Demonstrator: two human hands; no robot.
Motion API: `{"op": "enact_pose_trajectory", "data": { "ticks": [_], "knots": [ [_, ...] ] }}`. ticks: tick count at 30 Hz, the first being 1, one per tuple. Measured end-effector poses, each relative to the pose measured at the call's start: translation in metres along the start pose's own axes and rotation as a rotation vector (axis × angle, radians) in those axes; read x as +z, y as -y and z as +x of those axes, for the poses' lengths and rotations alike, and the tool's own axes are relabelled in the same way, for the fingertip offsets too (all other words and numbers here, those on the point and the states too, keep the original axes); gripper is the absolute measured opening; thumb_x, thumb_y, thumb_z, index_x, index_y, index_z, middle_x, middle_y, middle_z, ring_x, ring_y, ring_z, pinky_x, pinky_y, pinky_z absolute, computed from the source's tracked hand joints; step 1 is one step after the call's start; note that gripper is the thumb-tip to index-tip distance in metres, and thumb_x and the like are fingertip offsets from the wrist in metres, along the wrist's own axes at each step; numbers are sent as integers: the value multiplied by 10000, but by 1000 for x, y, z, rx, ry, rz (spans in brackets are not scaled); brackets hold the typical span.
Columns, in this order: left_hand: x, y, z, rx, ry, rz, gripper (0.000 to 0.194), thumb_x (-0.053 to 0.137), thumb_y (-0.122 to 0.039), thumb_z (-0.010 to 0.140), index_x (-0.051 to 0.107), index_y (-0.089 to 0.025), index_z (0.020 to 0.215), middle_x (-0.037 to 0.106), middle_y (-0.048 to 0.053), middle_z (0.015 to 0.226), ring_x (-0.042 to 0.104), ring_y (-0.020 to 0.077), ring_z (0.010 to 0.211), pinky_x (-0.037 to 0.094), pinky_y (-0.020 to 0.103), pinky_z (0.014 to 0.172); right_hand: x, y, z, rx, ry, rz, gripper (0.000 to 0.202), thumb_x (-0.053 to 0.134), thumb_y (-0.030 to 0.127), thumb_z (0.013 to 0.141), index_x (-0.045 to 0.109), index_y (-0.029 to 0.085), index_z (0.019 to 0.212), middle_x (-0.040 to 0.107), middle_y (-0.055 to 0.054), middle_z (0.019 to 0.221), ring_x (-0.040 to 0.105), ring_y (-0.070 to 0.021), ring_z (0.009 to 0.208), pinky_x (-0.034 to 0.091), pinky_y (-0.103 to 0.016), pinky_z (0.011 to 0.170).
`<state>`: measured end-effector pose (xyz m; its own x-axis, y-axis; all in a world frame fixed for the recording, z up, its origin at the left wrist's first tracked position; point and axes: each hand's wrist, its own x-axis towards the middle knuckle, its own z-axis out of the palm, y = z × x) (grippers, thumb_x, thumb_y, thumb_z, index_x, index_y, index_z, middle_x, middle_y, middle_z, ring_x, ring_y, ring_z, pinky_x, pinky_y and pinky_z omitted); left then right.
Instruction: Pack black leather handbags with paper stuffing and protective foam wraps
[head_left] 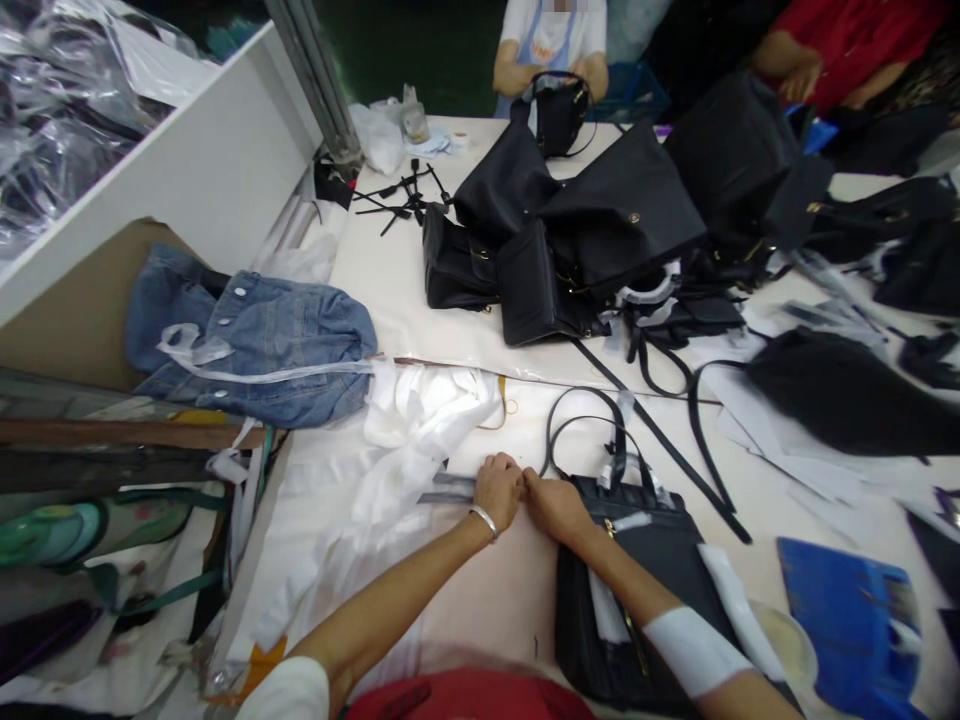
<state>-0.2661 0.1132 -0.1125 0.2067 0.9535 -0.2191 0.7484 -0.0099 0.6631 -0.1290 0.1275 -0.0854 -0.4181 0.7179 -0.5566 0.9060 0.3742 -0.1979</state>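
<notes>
My left hand [498, 494], with a silver bracelet at its wrist, meets my right hand [556, 508] above the table. The fingers of both are closed together, and whatever they pinch is too small or hidden to make out. Grey strips [448, 488] lie on the table and run under my left hand. A black handbag [652, 570] with two thin handles lies just beneath my right wrist and forearm. Its zipper pull has a clear wrap on it. To the left of my hands spreads a heap of white tissue-like wrapping [405, 450].
A denim jacket [292, 340] lies at the left. Several black bags [615, 215] are piled at the back, with black straps [667, 450] trailing forward. A blue plastic piece [847, 620] sits at the right. Beyond the table, two people handle bags.
</notes>
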Motion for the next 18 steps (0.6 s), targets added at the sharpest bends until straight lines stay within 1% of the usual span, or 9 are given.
{"op": "enact_pose_trajectory", "data": {
  "ticks": [3,5,7,10,12,13,15,16,18],
  "knots": [
    [-6,0,-5,3,-6,-11,63,523,-174,799,583,-181,778,547,54,944,483,200,915,410,350,817,-3,7,0,-37,-78,-67,183,373,163,896,528,156,993,666,-98,803,619,-211,778,388,-331,798],
    [-21,0,-16,17,-30,-33,54,524,-191,806,570,-181,832,549,48,939,500,187,900,429,329,809,-9,12,-7,-72,-138,-114,172,395,159,883,563,161,920,648,-105,810,595,-233,823,371,-365,823],
    [-44,1,-33,57,-87,-60,123,500,-217,831,546,-183,940,544,54,999,506,183,937,437,324,833,-18,16,-21,-109,-205,-155,179,411,156,873,589,171,884,626,-111,838,563,-252,877,357,-393,844],
    [-84,12,-65,88,-251,-4,208,450,-235,863,515,-191,1055,510,82,1146,463,206,1094,386,365,957,-33,26,-54,-196,-301,-184,191,432,131,853,613,186,870,603,-116,964,506,-269,1012,267,-453,968],
    [-104,24,-79,9,-364,128,302,460,-240,855,491,-201,1153,439,103,1275,372,241,1220,311,418,1032,-39,35,-82,-310,-327,-178,173,465,122,823,616,184,880,559,-120,1140,428,-283,1145,170,-479,1039],
    [-110,30,-83,-47,-386,196,370,486,-249,840,470,-212,1208,398,107,1326,328,262,1260,285,441,1048,-40,41,-96,-388,-318,-161,164,483,125,808,612,184,890,541,-112,1187,408,-278,1172,133,-479,1060],
    [-114,42,-81,-158,-340,306,493,554,-271,794,443,-252,1275,331,104,1392,266,305,1300,269,479,1046,-36,55,-122,-562,-241,-105,141,506,146,787,595,191,887,591,-77,1099,477,-232,1084,124,-455,1078],
    [-112,47,-76,-203,-290,343,532,579,-280,772,442,-277,1287,307,98,1415,244,326,1309,272,497,1036,-32,62,-133,-643,-189,-80,117,514,163,782,585,193,870,624,-53,983,525,-203,978,159,-435,1073],
    [-106,53,-62,-288,-186,385,558,584,-299,760,438,-323,1298,244,81,1461,192,358,1329,269,536,1017,-18,77,-149,-776,-112,-68,59,524,202,782,565,189,823,633,-19,791,554,-166,781,292,-378,998]
  ]
}}
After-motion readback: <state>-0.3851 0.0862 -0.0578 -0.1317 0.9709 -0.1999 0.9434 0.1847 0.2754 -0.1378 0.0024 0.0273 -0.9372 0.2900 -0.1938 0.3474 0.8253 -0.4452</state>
